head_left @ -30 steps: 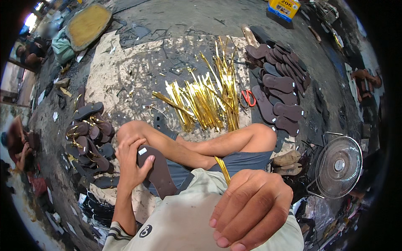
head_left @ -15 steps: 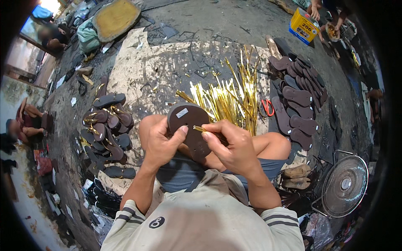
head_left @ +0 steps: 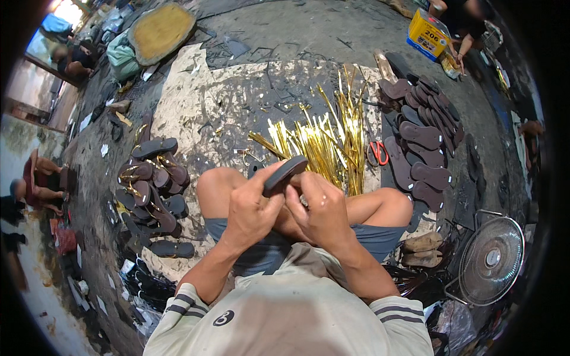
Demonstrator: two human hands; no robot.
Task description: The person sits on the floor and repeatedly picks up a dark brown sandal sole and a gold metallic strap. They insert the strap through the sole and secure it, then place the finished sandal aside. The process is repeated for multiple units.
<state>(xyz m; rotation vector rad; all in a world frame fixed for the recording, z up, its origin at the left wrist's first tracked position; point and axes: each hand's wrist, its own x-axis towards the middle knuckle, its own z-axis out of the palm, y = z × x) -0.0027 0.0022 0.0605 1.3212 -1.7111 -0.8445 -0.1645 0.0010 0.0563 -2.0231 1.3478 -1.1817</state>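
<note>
Item: dark brown, flat rubber sandal sole [head_left: 285, 174], seen edge-on, tilted up to the right.
Location: held in front of the chest, above the person's bent knees, clear of the floor.
Left hand [head_left: 249, 210]: closed around the sole's lower end, thumb across its edge, fingers wrapped beneath.
Right hand [head_left: 323, 207]: curled closed just beside the sole's upper half, fingertips pressed to it; whether anything is pinched inside them is hidden.
Weight (judged): light; one hand carries it without strain.
Stiffness (judged): springy rather than rigid; it would likely bend if gripped only at one tip.
Surface (judged): matt, grippy, not fragile; a fall to the floor should not hurt it.
Best hold (judged): across the narrow waist or at the heel end, thumb on one face, fingers on the other, leaving the toe end free.
Nearby stock: fan of shiny gold strips [head_left: 323, 139] on the pale, stained floor mat [head_left: 196, 113] ahead of the knees.
Nearby tool: red-handled scissors [head_left: 377, 153] beside the strips.
Right pile: plain brown soles [head_left: 421, 151] in rows.
Left pile: dark sandals with gold straps [head_left: 151, 190].
Also present: round wire-guard floor fan [head_left: 491, 260] at lower right.
</note>
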